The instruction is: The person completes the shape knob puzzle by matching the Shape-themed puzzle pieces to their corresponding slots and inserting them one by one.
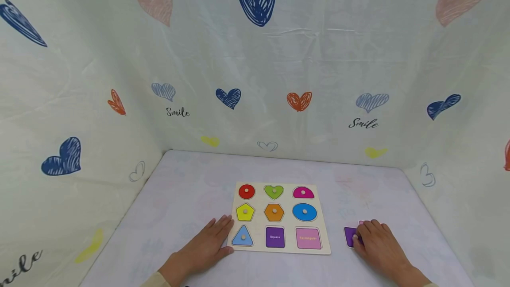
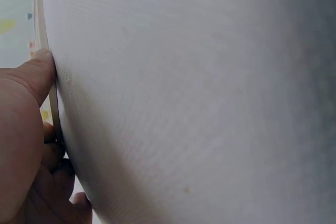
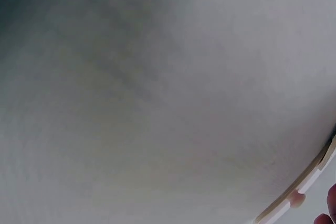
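Note:
A wooden shape puzzle board (image 1: 288,251) lies flat on the table in the head view. My left hand (image 1: 207,245) rests on the table at its left side, fingertips touching that edge; the left wrist view shows the thumb (image 2: 39,72) against it. Knobbed pieces fill most of its places, while the places marked Square (image 1: 275,237) and Rectangular (image 1: 308,238) hold no piece. To the right, my right hand (image 1: 378,245) is over a purple square piece (image 1: 349,236) and a mostly hidden pink piece (image 1: 361,223). In the right wrist view, a knob (image 3: 297,199) shows apart from the visible fingertips.
A pale cloth covers the table (image 1: 191,176). Behind and beside it hangs a white curtain (image 1: 259,65) printed with hearts and the word Smile. On the board sit a red circle (image 1: 244,195), a blue oval (image 1: 298,213) and other coloured shapes.

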### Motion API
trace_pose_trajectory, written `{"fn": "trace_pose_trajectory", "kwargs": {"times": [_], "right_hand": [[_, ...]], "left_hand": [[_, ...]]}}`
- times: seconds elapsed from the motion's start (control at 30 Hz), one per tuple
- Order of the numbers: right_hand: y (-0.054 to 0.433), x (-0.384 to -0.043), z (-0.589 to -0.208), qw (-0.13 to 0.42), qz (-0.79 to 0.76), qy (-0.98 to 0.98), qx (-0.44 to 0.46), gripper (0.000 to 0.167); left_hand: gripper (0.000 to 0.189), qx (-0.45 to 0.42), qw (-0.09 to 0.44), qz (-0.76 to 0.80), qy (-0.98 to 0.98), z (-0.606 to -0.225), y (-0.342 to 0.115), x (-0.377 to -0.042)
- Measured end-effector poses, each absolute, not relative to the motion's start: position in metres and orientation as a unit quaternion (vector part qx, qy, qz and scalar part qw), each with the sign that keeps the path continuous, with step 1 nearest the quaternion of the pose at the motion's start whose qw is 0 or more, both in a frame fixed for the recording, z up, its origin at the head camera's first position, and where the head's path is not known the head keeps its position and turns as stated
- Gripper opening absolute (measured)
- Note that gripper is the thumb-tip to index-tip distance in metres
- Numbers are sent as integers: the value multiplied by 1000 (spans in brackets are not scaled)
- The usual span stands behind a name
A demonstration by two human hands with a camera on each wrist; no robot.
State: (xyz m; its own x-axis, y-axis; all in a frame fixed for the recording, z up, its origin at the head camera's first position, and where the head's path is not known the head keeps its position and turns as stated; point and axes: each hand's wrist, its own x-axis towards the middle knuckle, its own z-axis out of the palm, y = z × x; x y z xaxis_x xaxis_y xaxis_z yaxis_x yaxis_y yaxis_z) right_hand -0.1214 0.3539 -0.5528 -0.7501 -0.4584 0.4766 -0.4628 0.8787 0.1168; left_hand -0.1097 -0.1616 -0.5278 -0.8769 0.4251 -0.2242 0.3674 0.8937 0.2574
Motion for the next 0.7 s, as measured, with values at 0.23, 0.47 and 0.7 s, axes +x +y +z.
{"fn": "trace_pose_trajectory", "kwargs": {"times": [0.23,0.47,0.7], "right_hand": [[351,-129,-548,286,19,-919,269,14],[339,-135,-540,290,10,-918,272,15],[318,-137,-533,231,-9,-942,244,15]], "left_hand": [[83,207,137,100,964,-527,-161,-109],[84,203,139,100,964,-524,-160,-109],[84,204,142,104,963,-522,-160,-108]]}}
